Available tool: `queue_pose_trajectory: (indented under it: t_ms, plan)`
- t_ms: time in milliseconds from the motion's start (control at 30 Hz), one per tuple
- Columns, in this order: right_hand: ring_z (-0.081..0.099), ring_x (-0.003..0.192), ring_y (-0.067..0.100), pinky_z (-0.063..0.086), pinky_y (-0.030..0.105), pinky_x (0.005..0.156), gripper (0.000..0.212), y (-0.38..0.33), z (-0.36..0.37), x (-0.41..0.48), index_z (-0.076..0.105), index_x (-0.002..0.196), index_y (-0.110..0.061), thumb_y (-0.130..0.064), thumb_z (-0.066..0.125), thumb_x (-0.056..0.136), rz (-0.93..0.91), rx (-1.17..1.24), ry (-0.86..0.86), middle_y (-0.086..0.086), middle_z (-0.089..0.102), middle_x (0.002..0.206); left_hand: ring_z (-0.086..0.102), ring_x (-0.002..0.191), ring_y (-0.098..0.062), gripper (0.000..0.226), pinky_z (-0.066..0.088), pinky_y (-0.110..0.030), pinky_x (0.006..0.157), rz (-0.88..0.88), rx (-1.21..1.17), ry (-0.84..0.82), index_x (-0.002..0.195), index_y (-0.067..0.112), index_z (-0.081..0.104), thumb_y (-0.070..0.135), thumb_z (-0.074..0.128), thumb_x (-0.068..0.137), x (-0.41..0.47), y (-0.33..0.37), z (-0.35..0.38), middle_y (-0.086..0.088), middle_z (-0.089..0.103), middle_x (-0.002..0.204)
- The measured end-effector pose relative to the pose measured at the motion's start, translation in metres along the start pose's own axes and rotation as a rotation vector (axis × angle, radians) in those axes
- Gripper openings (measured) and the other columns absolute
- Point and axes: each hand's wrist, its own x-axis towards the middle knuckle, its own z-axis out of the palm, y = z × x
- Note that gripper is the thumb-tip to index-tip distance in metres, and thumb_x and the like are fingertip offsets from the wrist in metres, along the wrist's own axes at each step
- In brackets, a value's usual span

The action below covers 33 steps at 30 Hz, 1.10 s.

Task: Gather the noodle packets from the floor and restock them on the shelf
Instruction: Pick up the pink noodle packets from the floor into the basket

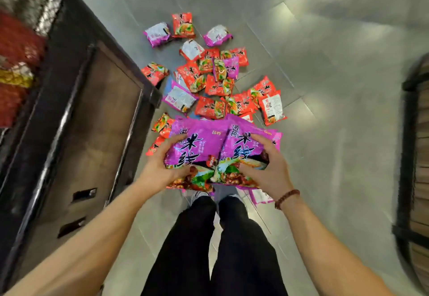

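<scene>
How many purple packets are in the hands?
2 show their fronts: the left packet in the left hand, the right packet in the right hand, overlapping at the middle. Purple edges behind suggest more are hidden.

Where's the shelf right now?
Head view, left side: the shelf stands beside the floor pile, just left of the left hand, which grips purple packets.
</scene>
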Motion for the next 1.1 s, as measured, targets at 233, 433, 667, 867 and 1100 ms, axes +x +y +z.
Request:
queue_pose_trajectory:
  t_ms: [233, 433, 667, 867, 1100]
  plan:
    - [0.051, 0.117, 0.005, 0.039, 0.002, 0.089, 0.066, -0.063, -0.008, -0.042, 0.053, 0.124, -0.032, -0.011, 0.084, 0.070, -0.154, -0.008, -0.163, -0.011, 0.055, 0.128, 0.066, 0.100, -0.011, 0.072, 0.058, -0.030, 0.083, -0.017, -0.114, 0.197, 0.123, 0.045, 0.051, -0.002, 0.079, 0.076, -0.096, 0.052, -0.017, 0.017, 0.062, 0.114]
    - [0.049, 0.105, -0.021, 0.037, -0.002, 0.081, 0.063, -0.088, -0.017, -0.060, 0.054, 0.126, -0.024, -0.004, 0.081, 0.073, -0.291, -0.032, -0.398, -0.019, 0.053, 0.122, 0.067, 0.103, -0.014, 0.072, 0.058, -0.036, 0.084, -0.062, -0.257, 0.507, 0.122, 0.051, 0.052, 0.009, 0.084, 0.074, -0.176, 0.040, 0.010, 0.009, 0.059, 0.123]
    - [0.046, 0.110, -0.021, 0.035, 0.000, 0.089, 0.064, -0.104, 0.018, -0.093, 0.054, 0.123, -0.031, -0.005, 0.082, 0.072, -0.416, -0.188, -0.713, -0.020, 0.053, 0.123, 0.064, 0.107, -0.015, 0.072, 0.056, -0.035, 0.087, -0.123, -0.413, 0.882, 0.125, 0.048, 0.052, 0.007, 0.083, 0.074, -0.276, 0.010, 0.050, 0.012, 0.055, 0.126]
    - [0.046, 0.095, -0.029, 0.039, -0.003, 0.070, 0.062, -0.107, 0.069, -0.155, 0.052, 0.129, -0.022, -0.003, 0.078, 0.076, -0.461, -0.265, -1.046, -0.021, 0.051, 0.118, 0.069, 0.096, -0.013, 0.071, 0.058, -0.026, 0.075, -0.171, -0.634, 1.220, 0.124, 0.041, 0.053, -0.004, 0.077, 0.076, -0.378, -0.017, 0.101, 0.008, 0.062, 0.117]
    - [0.047, 0.105, -0.023, 0.038, -0.003, 0.081, 0.063, -0.084, 0.124, -0.272, 0.052, 0.123, -0.029, -0.004, 0.081, 0.073, -0.635, -0.416, -1.364, -0.019, 0.052, 0.121, 0.068, 0.099, -0.019, 0.070, 0.059, -0.042, 0.080, -0.259, -0.878, 1.574, 0.119, 0.048, 0.055, 0.002, 0.081, 0.074, -0.502, -0.066, 0.199, 0.008, 0.061, 0.118]
